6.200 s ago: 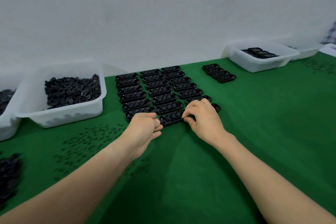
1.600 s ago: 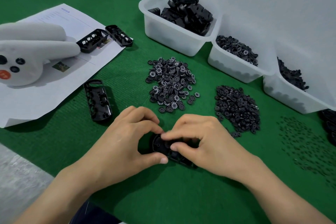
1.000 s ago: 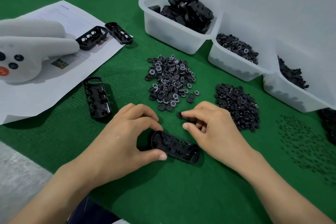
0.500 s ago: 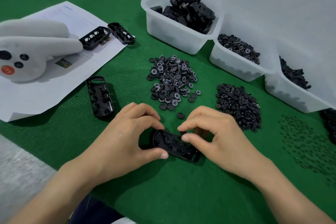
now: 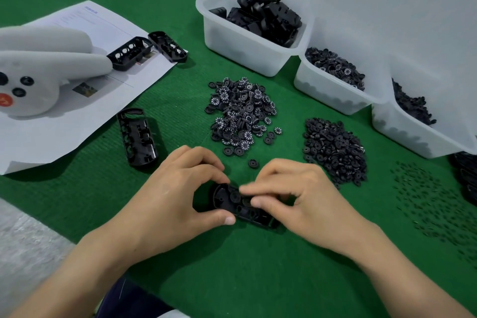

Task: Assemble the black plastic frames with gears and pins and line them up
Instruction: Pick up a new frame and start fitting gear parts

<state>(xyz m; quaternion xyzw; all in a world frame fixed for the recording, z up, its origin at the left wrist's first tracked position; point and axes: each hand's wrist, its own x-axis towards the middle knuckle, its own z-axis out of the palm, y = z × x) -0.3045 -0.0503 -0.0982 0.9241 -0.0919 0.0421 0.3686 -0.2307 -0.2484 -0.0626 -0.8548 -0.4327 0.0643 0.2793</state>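
At the green mat (image 5: 232, 266), I watch both hands close over one black frame (image 5: 224, 195) lying flat near the front edge. The left hand (image 5: 178, 196) grips the frame's rounded left end between thumb and forefinger. The right hand (image 5: 296, 196) pinches down on its middle with thumb and forefinger curled; motion blur hides whether a gear sits between them.

By my reading, the job is in its early part for this piece. Round parts seem seated in the wells I can see, but I make out no pin in it yet. Supplies remain plentiful: a pile of numbered gears (image 5: 240, 113) just beyond the hands, one stray gear (image 5: 253, 163) between that pile and the fingers, a pile of plain gears (image 5: 335, 147) to the right, and pins (image 5: 433, 204) scattered farther right. A spare frame (image 5: 138, 137) waits left of the hands, and a bin of frames (image 5: 247, 44) stands at the back. No finished row shows from here, so lining up still lies ahead.
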